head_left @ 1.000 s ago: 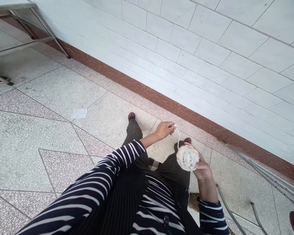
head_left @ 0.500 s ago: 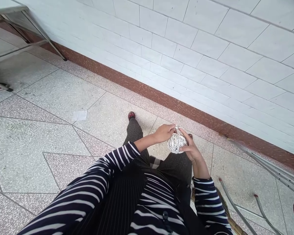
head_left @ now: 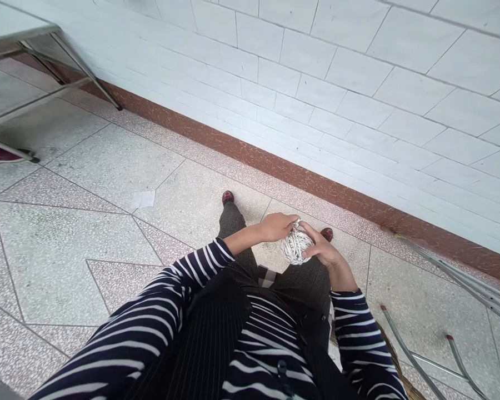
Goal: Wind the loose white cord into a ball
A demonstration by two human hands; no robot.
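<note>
A round ball of white cord [head_left: 295, 248] with dark flecks hangs in front of my lap, between my two hands. My right hand [head_left: 327, 254] cups it from the right, thumb on its near side and fingers reaching toward its top. From the left, my left hand [head_left: 277, 226] pinches a short twisted piece of the cord [head_left: 296, 223] at the ball's far edge. Both hands' fingertips meet close to that spot. Some thin dark strands show below my left hand. The underside of the ball is hidden.
A metal-legged table [head_left: 33, 39] stands at the upper left, with a dark red shoe [head_left: 2, 154] beneath it. A white paper [head_left: 144, 199] lies on the floor. Metal tube legs [head_left: 425, 355] and a long metal frame [head_left: 462, 272] are at the right. A tiled wall [head_left: 316, 83] rises ahead.
My view has shifted slightly, so the table and floor paper appear further right. Both hands stay at the ball of cord, which sits a little lower and to the left.
</note>
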